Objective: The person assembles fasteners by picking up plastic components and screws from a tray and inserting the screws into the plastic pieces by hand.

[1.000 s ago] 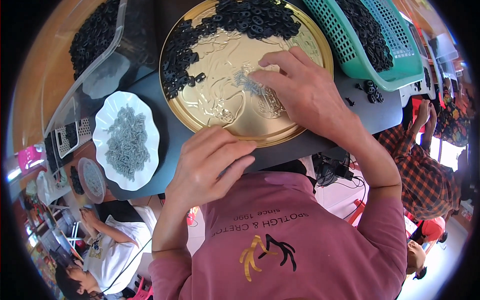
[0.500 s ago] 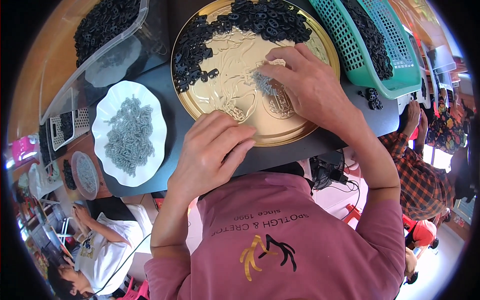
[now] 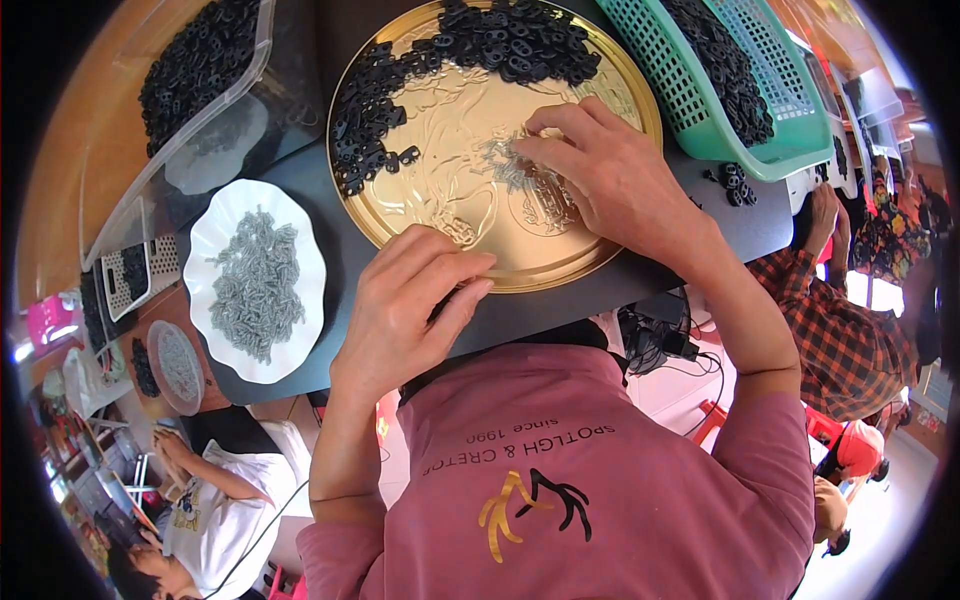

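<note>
A round gold tray lies under both hands. My right hand is over it with its fingers apart, the tips at a small heap of thin grey pieces that look like little springs. Near the tray's front left rim rests my left hand; its fingers are loosely bent, with a gap between thumb and forefinger and nothing visible there. Small black plastic pieces with holes cover the far side of the tray, and more spread down its left side.
Left of the tray, a white scalloped dish holds many grey springs. Behind it stands a clear bin of black pieces. A green basket of black pieces is at the right, with loose ones beside it. Other people sit at both sides.
The springs under my right hand have spread out toward the left on the tray. The view has shifted slightly; my left hand holds nearly the same pose.
</note>
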The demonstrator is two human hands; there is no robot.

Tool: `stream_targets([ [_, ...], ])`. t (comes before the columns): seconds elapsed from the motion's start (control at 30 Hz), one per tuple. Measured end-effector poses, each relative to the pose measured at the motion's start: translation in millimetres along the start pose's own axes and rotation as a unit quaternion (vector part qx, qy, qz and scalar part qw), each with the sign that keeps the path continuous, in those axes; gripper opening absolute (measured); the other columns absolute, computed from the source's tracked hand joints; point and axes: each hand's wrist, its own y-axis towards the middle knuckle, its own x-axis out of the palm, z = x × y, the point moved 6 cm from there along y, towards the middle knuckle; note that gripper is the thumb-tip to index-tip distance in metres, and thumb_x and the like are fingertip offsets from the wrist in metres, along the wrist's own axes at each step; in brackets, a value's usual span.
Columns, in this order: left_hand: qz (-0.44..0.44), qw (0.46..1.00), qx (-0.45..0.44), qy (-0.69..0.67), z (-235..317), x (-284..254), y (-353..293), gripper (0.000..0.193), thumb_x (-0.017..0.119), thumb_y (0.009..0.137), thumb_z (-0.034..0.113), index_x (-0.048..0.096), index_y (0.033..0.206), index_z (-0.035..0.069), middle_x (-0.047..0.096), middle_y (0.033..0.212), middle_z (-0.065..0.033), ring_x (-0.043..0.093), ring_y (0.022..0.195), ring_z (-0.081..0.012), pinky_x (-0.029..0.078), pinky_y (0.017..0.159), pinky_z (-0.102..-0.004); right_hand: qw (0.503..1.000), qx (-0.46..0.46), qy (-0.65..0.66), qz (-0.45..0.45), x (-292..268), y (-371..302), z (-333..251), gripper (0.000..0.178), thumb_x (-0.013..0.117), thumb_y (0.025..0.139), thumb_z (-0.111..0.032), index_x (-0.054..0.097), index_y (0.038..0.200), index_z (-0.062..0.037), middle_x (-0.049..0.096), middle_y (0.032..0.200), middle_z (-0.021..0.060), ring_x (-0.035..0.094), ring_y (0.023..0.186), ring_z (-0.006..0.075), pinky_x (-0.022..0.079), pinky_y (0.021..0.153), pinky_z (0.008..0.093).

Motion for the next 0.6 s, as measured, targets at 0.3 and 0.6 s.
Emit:
stream_targets([
  [0.3,-0.001,1.0,-0.012,-0.021,-2,0,2,0.018,0.072,0.075,0.001,0.066,0.092,0.001,0.062,0.079,-0.0103,0.059,0.073,-0.027,0.047,0.064,-0.0351,1.0,-0.002,0.013,0.002,-3,-10,3,0.039,0.063,0.073,0.002,0.065,0.111,-0.0082,0.058,0.111,0.0081,0.056,0.094,0.0291,0.05,0.08,0.0375],
  [0.6,0.005,1.0,0.004,-0.007,-4,1,2,0.02,0.073,0.074,0.002,0.067,0.093,0.002,0.062,0.079,-0.0097,0.058,0.072,-0.0268,0.047,0.063,-0.0349,0.999,0.032,0.013,0.019,-9,-19,10,0.038,0.064,0.072,0.001,0.066,0.108,-0.0092,0.058,0.116,0.0075,0.056,0.095,0.0286,0.05,0.079,0.0373],
])
